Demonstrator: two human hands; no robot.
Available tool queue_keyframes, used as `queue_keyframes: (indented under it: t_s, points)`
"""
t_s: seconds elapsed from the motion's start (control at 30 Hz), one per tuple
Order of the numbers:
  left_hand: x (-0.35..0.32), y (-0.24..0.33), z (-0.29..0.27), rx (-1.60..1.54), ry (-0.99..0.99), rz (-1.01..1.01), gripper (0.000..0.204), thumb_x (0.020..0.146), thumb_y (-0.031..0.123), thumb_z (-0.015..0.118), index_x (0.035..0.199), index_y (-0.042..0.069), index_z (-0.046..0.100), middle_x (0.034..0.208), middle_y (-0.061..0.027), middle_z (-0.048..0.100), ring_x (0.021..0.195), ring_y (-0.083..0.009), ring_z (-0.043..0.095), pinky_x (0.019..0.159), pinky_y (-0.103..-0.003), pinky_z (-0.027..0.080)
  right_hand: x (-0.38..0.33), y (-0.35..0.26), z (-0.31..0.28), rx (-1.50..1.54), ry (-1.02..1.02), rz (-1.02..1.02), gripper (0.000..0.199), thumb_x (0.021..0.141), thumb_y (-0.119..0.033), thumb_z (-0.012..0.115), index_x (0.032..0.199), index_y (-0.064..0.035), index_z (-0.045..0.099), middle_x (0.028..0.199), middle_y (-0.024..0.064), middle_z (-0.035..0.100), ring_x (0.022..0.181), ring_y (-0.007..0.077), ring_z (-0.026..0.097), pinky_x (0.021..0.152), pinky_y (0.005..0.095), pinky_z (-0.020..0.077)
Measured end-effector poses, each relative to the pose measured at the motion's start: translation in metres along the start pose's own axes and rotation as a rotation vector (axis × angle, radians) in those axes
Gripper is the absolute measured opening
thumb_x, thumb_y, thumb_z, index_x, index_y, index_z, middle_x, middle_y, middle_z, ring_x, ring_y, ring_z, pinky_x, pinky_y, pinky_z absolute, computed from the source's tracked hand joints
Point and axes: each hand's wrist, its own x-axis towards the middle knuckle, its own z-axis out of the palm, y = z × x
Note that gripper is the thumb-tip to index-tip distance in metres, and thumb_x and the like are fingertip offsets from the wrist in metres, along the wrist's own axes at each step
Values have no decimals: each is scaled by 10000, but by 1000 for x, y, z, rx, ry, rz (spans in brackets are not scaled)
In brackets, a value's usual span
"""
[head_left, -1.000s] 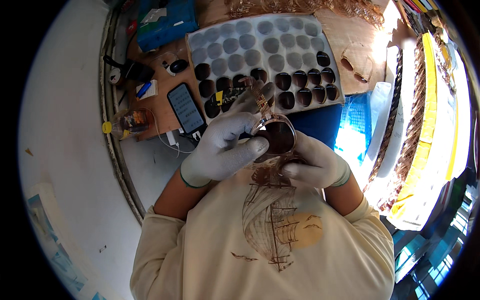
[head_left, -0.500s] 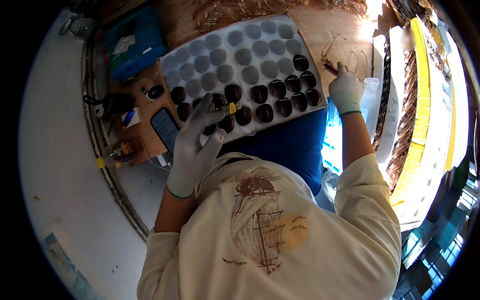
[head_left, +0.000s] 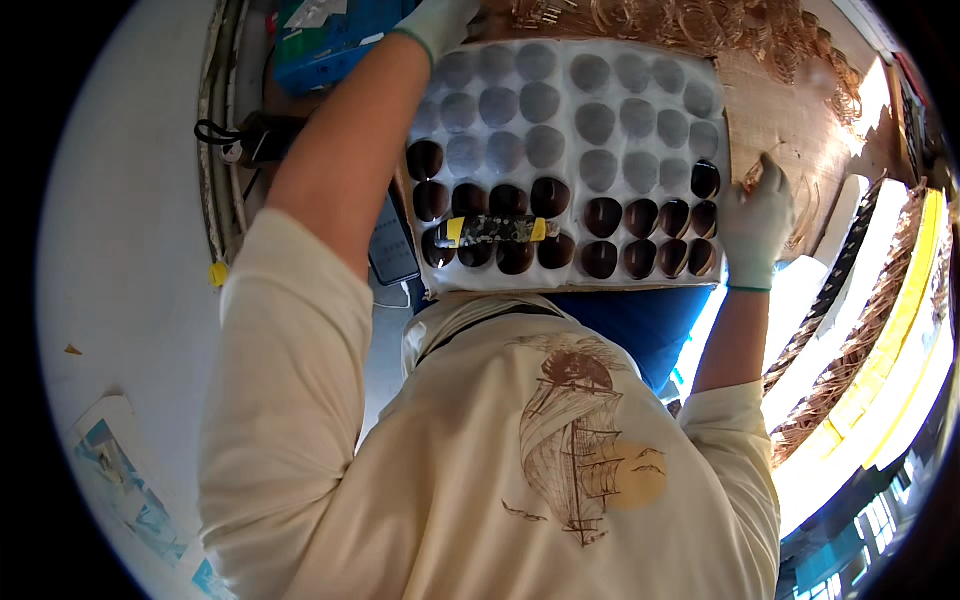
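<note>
Filling the tray (head_left: 640, 120): near two rows hold brown pieces (head_left: 640, 215), far rows empty. Right hand (head_left: 755, 220) pinches copper wire (head_left: 765, 175); left hand's (head_left: 440, 20) grip cannot be told.

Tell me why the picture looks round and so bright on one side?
In the head view the fisheye lens bends straight lines, so the tray curves and black fills the corners; glare washes out the right side beyond the right hand; the left hand is cut off at the top edge.
</note>
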Motion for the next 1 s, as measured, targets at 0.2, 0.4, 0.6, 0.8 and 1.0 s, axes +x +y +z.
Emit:
queue_keyframes:
  t_s: [0.2, 0.4, 0.6, 0.8, 1.0]
  points:
    - [35, 11, 18, 326, -145, -99, 524, 867, 149, 780, 1274, -117, 583, 1093, -187, 693, 897, -273, 681, 808, -381, 532, -23, -215, 22, 339, -323, -546, 353, 872, -313, 663, 1126, -67, 668, 1049, 131, 664, 1035, 319, 632, 894, 478, 489]
    - [29, 9, 4, 222, -75, 8, 285, 799, 109, 804, 989, -67, 685, 812, -115, 680, 703, -212, 627, 659, -369, 493, -32, -300, 41, 147, -510, -591, 348, 865, -312, 666, 1107, -64, 695, 1098, 97, 649, 1067, 268, 610, 885, 420, 462]
    - [-12, 50, -7, -109, 101, -76, 109, 907, 132, 686, 890, 27, 663, 724, -71, 624, 590, -200, 591, 519, -333, 437, -34, -310, 36, 110, -588, -521, 377, 883, -285, 647, 1186, -65, 690, 1207, 116, 622, 1155, 283, 582, 941, 428, 451]
    - [-169, 47, 15, -83, 150, 563, 159, 959, 160, 626, 1009, 11, 644, 806, -76, 622, 661, -219, 592, 625, -357, 489, -51, -311, 45, 170, -533, -500, 447, 893, -348, 657, 1234, -60, 661, 1216, 131, 626, 1184, 291, 599, 950, 408, 494]
    - [-341, -11, 17, 431, -79, 963, 237, 873, 16, 660, 1111, 8, 661, 994, -110, 669, 845, -227, 658, 737, -324, 531, -46, -290, 67, 582, -440, -614, 377, 852, -289, 718, 1085, 5, 682, 1093, 255, 679, 929, 432, 675, 829, 490, 568]
